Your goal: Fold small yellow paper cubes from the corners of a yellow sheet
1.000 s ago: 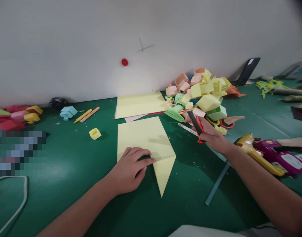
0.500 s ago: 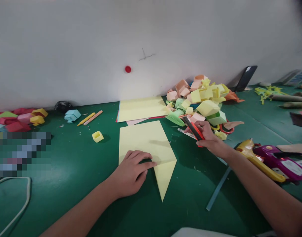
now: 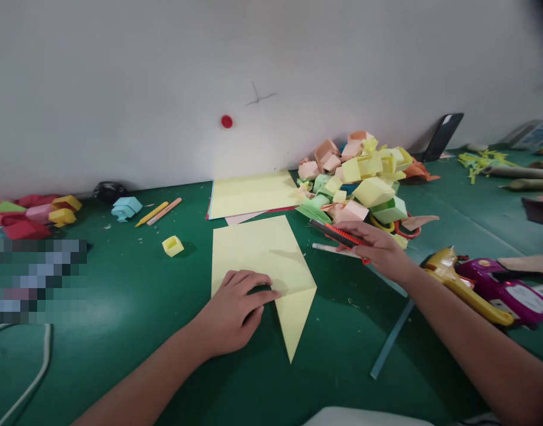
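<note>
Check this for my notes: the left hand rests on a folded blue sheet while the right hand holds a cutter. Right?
Not quite: the head view shows the folded sheet under the left hand is pale yellow, not blue.

Dim light with soft shadows

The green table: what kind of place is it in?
Probably a craft corner or small workshop. The green table holds a pile of folded paper shapes, and the right hand holds what looks like a red-and-black cutter.
</note>
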Demonstrator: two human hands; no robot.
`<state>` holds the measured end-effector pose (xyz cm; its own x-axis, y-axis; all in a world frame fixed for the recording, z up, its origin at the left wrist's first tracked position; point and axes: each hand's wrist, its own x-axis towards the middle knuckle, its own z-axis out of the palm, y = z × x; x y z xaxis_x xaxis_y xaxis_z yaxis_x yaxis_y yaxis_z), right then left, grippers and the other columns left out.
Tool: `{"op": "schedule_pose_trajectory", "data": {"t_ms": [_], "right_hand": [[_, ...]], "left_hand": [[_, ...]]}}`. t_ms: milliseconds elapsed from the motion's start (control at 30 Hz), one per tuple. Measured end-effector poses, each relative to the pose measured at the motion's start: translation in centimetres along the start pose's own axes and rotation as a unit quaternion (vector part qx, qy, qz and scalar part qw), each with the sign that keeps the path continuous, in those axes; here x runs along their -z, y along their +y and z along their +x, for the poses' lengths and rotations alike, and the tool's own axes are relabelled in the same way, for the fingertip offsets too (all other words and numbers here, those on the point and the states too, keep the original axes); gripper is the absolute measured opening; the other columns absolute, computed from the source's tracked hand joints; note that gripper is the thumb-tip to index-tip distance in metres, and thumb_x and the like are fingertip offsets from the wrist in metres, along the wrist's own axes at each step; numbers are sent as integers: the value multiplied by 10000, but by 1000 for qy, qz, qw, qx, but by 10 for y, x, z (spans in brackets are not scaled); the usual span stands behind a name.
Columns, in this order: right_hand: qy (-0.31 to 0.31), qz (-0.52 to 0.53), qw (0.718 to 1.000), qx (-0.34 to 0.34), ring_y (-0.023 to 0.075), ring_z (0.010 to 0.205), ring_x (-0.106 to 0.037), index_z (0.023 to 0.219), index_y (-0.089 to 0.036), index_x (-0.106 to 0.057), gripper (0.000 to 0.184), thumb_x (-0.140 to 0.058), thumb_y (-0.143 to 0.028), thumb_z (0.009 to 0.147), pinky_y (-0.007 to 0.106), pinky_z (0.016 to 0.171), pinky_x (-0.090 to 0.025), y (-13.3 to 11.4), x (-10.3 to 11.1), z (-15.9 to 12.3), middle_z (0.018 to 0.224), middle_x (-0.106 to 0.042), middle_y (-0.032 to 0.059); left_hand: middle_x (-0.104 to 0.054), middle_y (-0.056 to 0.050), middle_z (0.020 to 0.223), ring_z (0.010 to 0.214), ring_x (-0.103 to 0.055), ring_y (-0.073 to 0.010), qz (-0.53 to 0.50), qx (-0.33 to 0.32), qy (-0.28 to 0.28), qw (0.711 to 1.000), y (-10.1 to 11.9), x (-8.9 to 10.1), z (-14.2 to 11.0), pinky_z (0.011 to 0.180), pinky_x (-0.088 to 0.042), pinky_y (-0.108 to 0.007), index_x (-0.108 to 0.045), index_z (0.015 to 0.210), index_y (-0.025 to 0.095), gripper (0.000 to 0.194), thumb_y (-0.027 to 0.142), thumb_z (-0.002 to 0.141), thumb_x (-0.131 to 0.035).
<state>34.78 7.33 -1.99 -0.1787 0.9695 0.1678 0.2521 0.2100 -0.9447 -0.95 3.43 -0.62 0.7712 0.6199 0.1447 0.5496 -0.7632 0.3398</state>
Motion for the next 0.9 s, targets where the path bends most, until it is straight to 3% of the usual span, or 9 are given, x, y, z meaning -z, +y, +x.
{"op": "schedule_pose_trajectory", "data": {"t_ms": [100,200,400,533,700,900], "right_hand": [[-6,79,997,10,329,1247,-587,1255,-302,-616,532,-603,-155,745,509,941,-580,-5,-4,1,1389,-587,36],[-3,134,991,16,332,1392,-449,1240,-314,-599,547,-610,-144,721,566,1006,-548,-4,-7,2,1417,-562,32],[38,149,988,10,312,1330,-506,1140,-357,-611,410,-677,-203,765,563,961,-584,-1,-6,4,1386,-564,-2],[21,156,987,-14,320,1240,-566,1166,-344,-614,429,-698,-224,763,529,846,-628,-3,-3,3,1323,-610,35],[14,74,997,-6,296,1223,-550,1140,-305,-660,348,-682,-228,802,439,844,-634,-8,1,2,1303,-611,47],[26,1,1000,10,301,1221,-559,1151,-309,-664,340,-678,-228,821,414,824,-646,-10,15,0,1277,-620,46]], "left_hand": [[-590,-69,1301,1207,-513,-260,3,-1,4,1000,0,0,1,1005,-420,-456,-617,1297,296,452,102,915,-474],[-596,-72,1296,1201,-518,-261,1,-1,7,1000,0,0,1,1002,-426,-453,-618,1304,301,462,103,911,-479],[-591,-72,1300,1206,-516,-264,2,-2,5,1000,0,1,-1,997,-430,-447,-617,1301,297,451,110,915,-478],[-589,-69,1305,1208,-510,-263,2,4,-1,1000,1,0,0,1001,-415,-454,-620,1289,292,434,111,930,-456],[-582,-70,1316,1221,-503,-269,15,12,2,1000,1,-2,1,1004,-396,-465,-615,1294,290,420,126,950,-441],[-567,-80,1334,1229,-498,-278,34,17,6,999,0,-5,0,997,-385,-477,-604,1304,277,404,141,965,-432]]}}
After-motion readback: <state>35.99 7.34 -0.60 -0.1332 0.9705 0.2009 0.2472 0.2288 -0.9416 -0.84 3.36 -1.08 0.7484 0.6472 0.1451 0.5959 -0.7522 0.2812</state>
